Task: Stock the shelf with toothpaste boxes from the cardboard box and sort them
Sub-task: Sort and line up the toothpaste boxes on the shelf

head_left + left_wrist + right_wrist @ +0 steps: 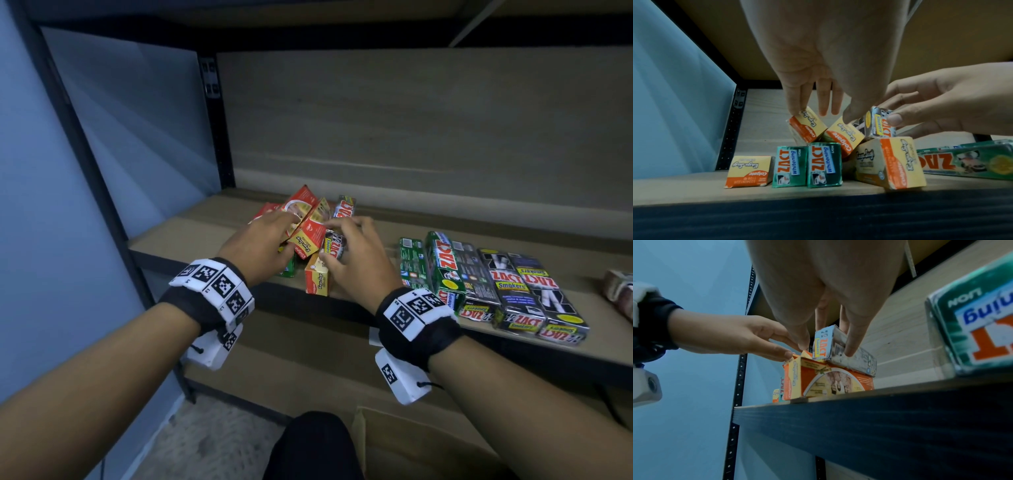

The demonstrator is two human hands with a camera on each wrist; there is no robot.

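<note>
A jumbled pile of toothpaste boxes lies on the shelf board (191,233). It holds orange-and-yellow Colgate boxes (308,236) (846,138) (830,381), two green ZACT Whitening boxes (824,164) and a silver ZACT Smokers box (334,243) (877,128) (822,344) on top. My right hand (335,240) (892,113) (826,347) pinches the silver box between thumb and fingers. My left hand (284,229) (822,115) (785,352) has straight fingers, its tips touching two tilted Colgate boxes.
To the right lies a sorted row: green ZACT boxes (442,267) (978,331), then silver Smokers boxes (527,291). A brownish box (620,291) shows at the far right edge. The black shelf post (215,130) stands at the left. An open cardboard box (411,445) sits below.
</note>
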